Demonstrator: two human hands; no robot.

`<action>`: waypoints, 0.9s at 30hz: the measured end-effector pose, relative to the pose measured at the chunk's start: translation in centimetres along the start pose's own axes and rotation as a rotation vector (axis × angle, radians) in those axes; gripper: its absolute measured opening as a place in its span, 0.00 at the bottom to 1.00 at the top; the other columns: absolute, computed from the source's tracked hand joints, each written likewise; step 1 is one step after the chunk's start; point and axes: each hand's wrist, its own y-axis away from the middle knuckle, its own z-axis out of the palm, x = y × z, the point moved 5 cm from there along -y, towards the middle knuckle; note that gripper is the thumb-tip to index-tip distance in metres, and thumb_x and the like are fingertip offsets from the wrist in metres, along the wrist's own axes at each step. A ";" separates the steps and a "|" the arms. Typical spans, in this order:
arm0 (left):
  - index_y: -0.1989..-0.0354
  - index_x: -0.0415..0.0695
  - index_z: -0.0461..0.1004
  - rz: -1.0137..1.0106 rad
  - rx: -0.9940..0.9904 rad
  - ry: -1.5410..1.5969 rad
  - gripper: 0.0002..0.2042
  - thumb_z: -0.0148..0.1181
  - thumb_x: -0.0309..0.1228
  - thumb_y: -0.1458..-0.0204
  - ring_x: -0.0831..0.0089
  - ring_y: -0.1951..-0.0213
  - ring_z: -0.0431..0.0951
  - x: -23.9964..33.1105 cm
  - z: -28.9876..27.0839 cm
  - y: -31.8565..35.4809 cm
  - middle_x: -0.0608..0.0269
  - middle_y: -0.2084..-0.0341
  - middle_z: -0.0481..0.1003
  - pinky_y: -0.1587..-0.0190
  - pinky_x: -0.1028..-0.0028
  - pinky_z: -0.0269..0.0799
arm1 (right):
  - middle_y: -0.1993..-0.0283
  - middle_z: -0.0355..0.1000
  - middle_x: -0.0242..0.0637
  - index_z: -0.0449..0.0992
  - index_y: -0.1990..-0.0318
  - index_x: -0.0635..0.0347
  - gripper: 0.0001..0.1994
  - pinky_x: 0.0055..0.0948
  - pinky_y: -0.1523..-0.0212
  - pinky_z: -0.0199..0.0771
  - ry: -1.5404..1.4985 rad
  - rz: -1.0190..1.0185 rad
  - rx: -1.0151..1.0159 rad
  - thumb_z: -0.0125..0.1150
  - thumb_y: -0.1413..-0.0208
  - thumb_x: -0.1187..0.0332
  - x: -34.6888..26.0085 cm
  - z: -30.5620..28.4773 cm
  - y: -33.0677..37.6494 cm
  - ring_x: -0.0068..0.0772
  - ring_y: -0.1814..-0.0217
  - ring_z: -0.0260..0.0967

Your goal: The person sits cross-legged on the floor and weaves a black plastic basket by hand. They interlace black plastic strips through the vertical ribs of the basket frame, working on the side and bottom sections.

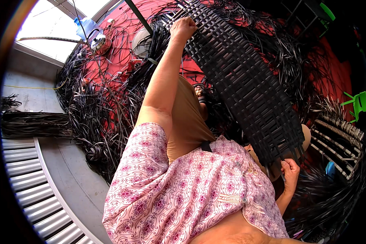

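Observation:
A long panel of woven flat black strips (248, 85) slants across my lap, from the far middle down to the near right. My left hand (184, 29) is closed in a fist against the panel's far left edge; its fingers hide what they hold. At the panel's near end my right hand (289, 171) pinches a black strip (282, 157) between thumb and fingers. Loose strip ends and bare frame rods (179, 15) show past the left fist. The panel's near end is densely woven.
Heaps of loose black strips (97, 118) cover the red floor (95, 67) around me. A blue water jug (86, 27) stands far left by the window. To the right are a green stool (357, 105) and a partly wrapped frame (337, 142). White metal slats (36, 187) lie near left.

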 end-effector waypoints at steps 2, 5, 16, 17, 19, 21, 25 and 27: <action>0.66 0.54 0.83 -0.010 -0.013 -0.017 0.10 0.69 0.40 0.56 0.59 0.56 0.81 0.1 0.0 -0.1 0.61 0.64 0.82 0.54 0.60 0.75 | 0.79 0.68 0.26 0.78 0.68 0.64 0.09 0.20 0.75 0.62 0.011 -0.005 -0.009 0.66 0.43 0.66 -0.2 -0.1 -0.1 0.16 0.78 0.62; 0.66 0.53 0.83 -0.012 0.003 -0.047 0.10 0.69 0.41 0.55 0.58 0.56 0.81 0.8 -0.4 0.1 0.60 0.64 0.82 0.53 0.60 0.75 | 0.80 0.68 0.26 0.78 0.69 0.63 0.09 0.20 0.75 0.62 0.020 -0.011 -0.008 0.66 0.43 0.66 -0.1 0.0 -0.2 0.16 0.78 0.62; 0.65 0.45 0.82 -0.029 -0.139 0.280 0.15 0.73 0.39 0.58 0.61 0.61 0.82 -1.6 0.1 -1.1 0.56 0.67 0.82 0.53 0.65 0.76 | 0.79 0.68 0.26 0.78 0.69 0.62 0.09 0.19 0.74 0.63 0.000 0.012 -0.015 0.66 0.43 0.66 0.3 0.0 -0.5 0.16 0.78 0.63; 0.64 0.44 0.82 -0.023 -0.153 0.316 0.15 0.73 0.39 0.58 0.62 0.62 0.82 -2.0 0.1 -1.3 0.56 0.68 0.82 0.54 0.66 0.76 | 0.79 0.68 0.26 0.78 0.69 0.62 0.09 0.19 0.74 0.63 0.001 0.012 -0.018 0.66 0.43 0.66 0.4 0.0 -0.6 0.16 0.78 0.63; 0.62 0.43 0.83 0.009 -0.185 0.369 0.17 0.74 0.38 0.58 0.68 0.63 0.82 -2.3 0.3 -1.6 0.58 0.67 0.83 0.57 0.68 0.76 | 0.79 0.68 0.26 0.77 0.69 0.62 0.09 0.20 0.74 0.63 0.004 0.017 -0.020 0.66 0.43 0.66 0.6 -0.1 -0.7 0.16 0.78 0.63; 0.62 0.43 0.83 -0.028 -0.223 0.429 0.16 0.75 0.36 0.59 0.70 0.65 0.81 -2.7 0.7 -2.0 0.61 0.69 0.82 0.59 0.70 0.76 | 0.79 0.68 0.26 0.77 0.69 0.62 0.09 0.20 0.74 0.63 0.005 0.023 -0.029 0.66 0.43 0.66 0.8 -0.1 -0.8 0.16 0.78 0.63; 0.64 0.43 0.82 -0.117 -0.330 0.593 0.15 0.76 0.34 0.59 0.74 0.70 0.78 -3.0 1.5 -2.3 0.66 0.74 0.79 0.66 0.71 0.74 | 0.79 0.68 0.26 0.78 0.69 0.62 0.09 0.19 0.75 0.63 0.007 0.028 -0.046 0.66 0.43 0.65 0.9 -0.2 -1.0 0.16 0.78 0.64; 0.64 0.43 0.82 -0.109 -0.359 0.597 0.15 0.76 0.35 0.59 0.75 0.72 0.77 -3.2 1.7 -2.7 0.66 0.75 0.78 0.69 0.70 0.73 | 0.78 0.69 0.25 0.78 0.68 0.62 0.10 0.18 0.76 0.63 0.012 0.028 -0.058 0.66 0.43 0.64 1.3 -0.3 -1.0 0.16 0.77 0.65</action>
